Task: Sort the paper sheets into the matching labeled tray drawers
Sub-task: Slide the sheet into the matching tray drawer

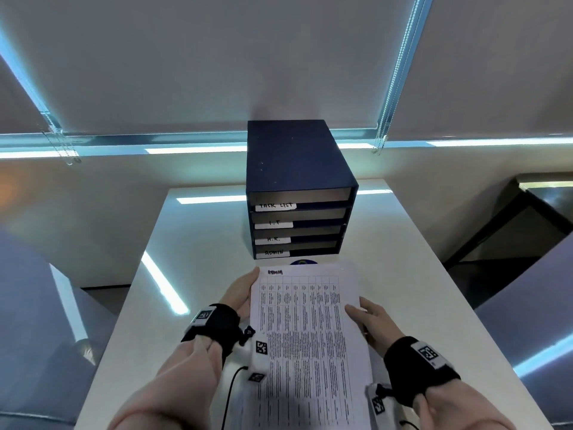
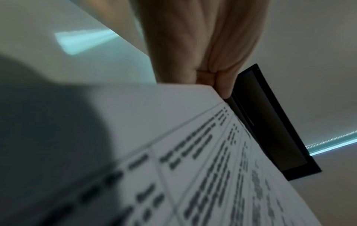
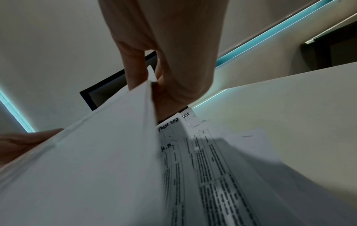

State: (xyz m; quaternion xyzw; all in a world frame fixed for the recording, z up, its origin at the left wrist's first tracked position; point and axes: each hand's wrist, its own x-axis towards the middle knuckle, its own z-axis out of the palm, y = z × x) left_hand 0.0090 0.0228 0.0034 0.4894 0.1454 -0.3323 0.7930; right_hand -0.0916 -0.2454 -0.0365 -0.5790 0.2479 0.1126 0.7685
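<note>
Both hands hold a printed table sheet (image 1: 307,336) marked ADMIN above the white table, just in front of the dark blue drawer unit (image 1: 297,169). My left hand (image 1: 240,293) grips its upper left edge, fingers under the paper (image 2: 173,152). My right hand (image 1: 369,321) pinches the right edge between thumb and fingers (image 3: 135,73). The drawers are labeled TASK LIST (image 1: 275,206), I.T (image 1: 274,224), H.R. (image 1: 273,239) and ADMIN (image 1: 274,252). In the right wrist view, more sheets (image 3: 203,160) marked TASK LIST and H.R. lie on the table beneath the held sheet (image 3: 96,168).
The white table (image 1: 201,243) runs to a windowed wall with lowered blinds and hanging cords (image 1: 379,144). A dark side table (image 1: 542,206) stands at the right. Grey seats flank the table on both sides. A small blue round object (image 1: 299,262) peeks out before the unit.
</note>
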